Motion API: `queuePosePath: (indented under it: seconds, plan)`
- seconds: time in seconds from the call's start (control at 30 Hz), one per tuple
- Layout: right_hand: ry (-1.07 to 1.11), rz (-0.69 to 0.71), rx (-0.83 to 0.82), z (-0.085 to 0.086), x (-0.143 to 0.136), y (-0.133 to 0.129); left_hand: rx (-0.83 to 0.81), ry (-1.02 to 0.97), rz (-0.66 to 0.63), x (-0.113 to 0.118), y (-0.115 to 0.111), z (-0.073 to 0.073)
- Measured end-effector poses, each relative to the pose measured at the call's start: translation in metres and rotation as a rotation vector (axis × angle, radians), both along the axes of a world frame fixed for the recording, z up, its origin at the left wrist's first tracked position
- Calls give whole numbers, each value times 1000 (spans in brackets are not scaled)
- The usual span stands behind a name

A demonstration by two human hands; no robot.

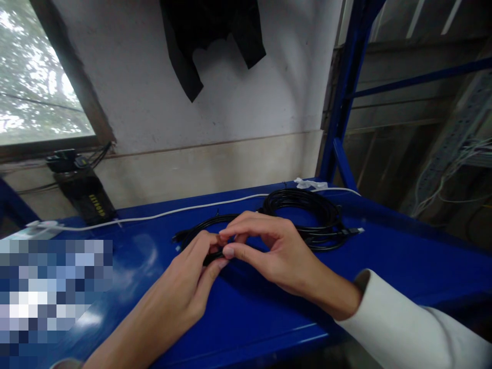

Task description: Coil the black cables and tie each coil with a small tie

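Note:
In front of me, my left hand (192,277) is closed around a short visible stretch of black cable (212,257), its thumb pressed along the near side. The fingertips of my right hand (274,246) pinch at the same spot, touching the left fingers, and appear to grip the cable too. My fingers hide most of what lies between them. Just behind the hands, coiled black cables (307,202) rest on the blue shelf (261,318). A connector (351,231) points right from the coils, and a dark cable end (179,237) shows at the left.
A white cord (165,213) runs along the back of the shelf to a power strip (42,228). A black box with yellow lettering (90,197) stands at the back left. Crumpled clear plastic (309,183) lies behind the coils. A blue post (342,102) rises at the right.

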State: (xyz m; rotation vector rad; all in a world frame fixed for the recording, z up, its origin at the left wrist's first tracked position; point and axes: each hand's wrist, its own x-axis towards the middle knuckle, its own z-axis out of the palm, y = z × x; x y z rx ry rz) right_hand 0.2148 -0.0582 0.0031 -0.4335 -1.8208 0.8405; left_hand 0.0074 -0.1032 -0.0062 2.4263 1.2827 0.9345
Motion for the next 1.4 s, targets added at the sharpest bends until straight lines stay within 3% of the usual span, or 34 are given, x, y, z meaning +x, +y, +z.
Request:
queuePosePath:
  seconds: [0.17, 0.4, 0.6, 0.83, 1.07, 1.4]
  plan:
    - [5, -7, 11, -1, 0, 0, -14, -66, 61, 0, -1, 0]
    - [-43, -13, 73, 1, 0, 0, 111, -65, 85, -5, 4, -4]
    - [-69, 7, 37, 1, 1, -1, 108, -47, -2, -3, 3, 3]
    - [-70, -23, -52, -1, 0, -2, 143, -88, 27, -3, 3, 5]
    - [-173, -182, 204, -3, 1, 0, 156, -115, 80, -4, 3, 7]
    - [-228, -235, 402, -9, 3, 2, 174, -106, 93, -4, 1, 9]
